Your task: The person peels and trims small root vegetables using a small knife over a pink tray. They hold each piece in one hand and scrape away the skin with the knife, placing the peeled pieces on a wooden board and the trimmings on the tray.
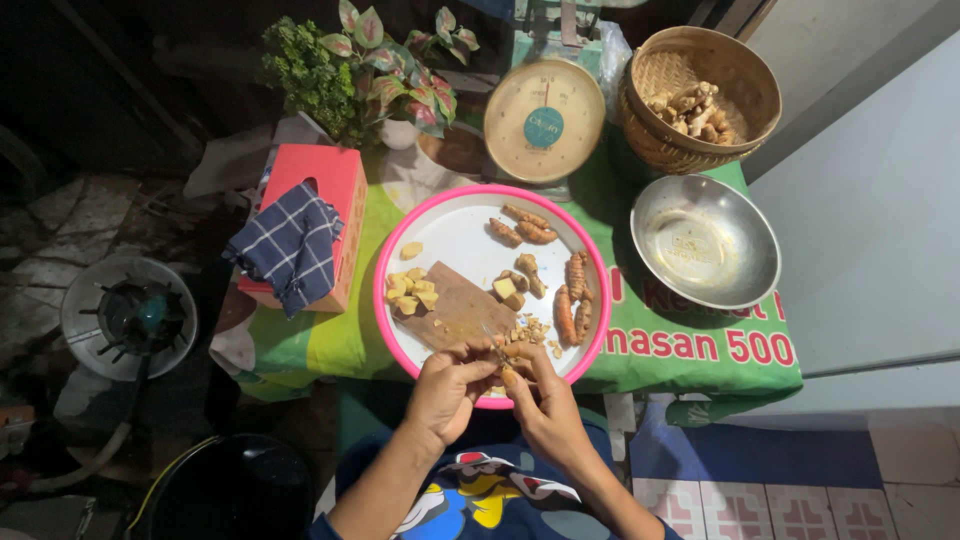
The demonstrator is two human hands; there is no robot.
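Fingers (478,357) of both hands curl shut at the 6 o'clock edge of a round pink-rimmed tray (391,250). The left hand (447,388) closes on a small knife (493,340), whose thin blade angles up toward 11 o'clock. The right hand (545,405) pinches a piece of root (520,350), a stubby tan piece, against that blade; the two hands touch over the tray's near rim.

Just beyond the root, pale peel scraps (533,328) lie scattered on the tray. At 9 o'clock from them lies a small brown cutting board (458,308), with yellow cut chunks (410,290) at its 10 o'clock end. Orange-brown whole roots (575,295) lie along the tray's 3 o'clock side, and more at 12 o'clock.

Outside the tray, on the green-covered worktop (680,350), an empty steel bowl (706,241) sits at 3 o'clock, a woven basket (700,98) of pale roots at 1 o'clock, and a dial scale (544,120) at 12 o'clock. A potted plant (365,70) stands at 11 o'clock; a red box (345,190) with a checked cloth (290,245) draped over it lies at 9 o'clock.
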